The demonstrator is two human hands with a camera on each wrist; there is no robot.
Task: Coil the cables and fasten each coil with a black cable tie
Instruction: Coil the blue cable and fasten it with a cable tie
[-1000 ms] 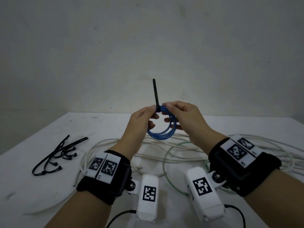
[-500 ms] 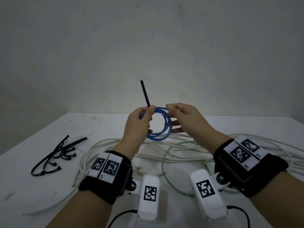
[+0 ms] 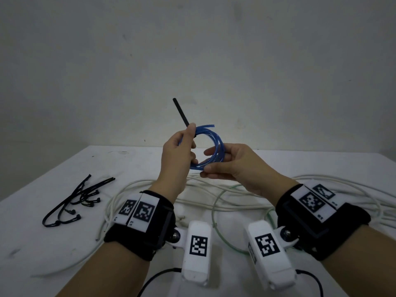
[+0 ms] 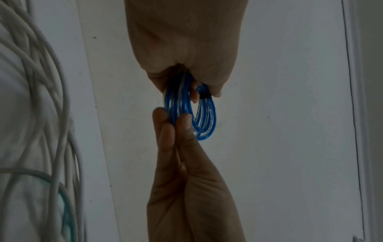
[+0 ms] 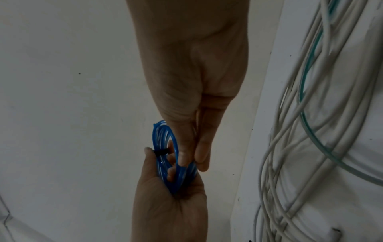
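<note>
Above the table (image 3: 53, 249), a small blue cable coil (image 3: 211, 146) is held in the air between both hands. The left hand (image 3: 175, 151) has its grip pinched on the black cable tie (image 3: 181, 112) at the coil's left side, tail slanting up and left. The right hand (image 3: 240, 166) pinches the coil's lower right. Loose white cables (image 3: 342, 189) lie beneath; spare ties (image 3: 75, 200) lie far left.

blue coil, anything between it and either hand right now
Nothing visible. The left hand grips the blue coil at the black tie; the right hand pinches its opposite side, above the white cables.
</note>
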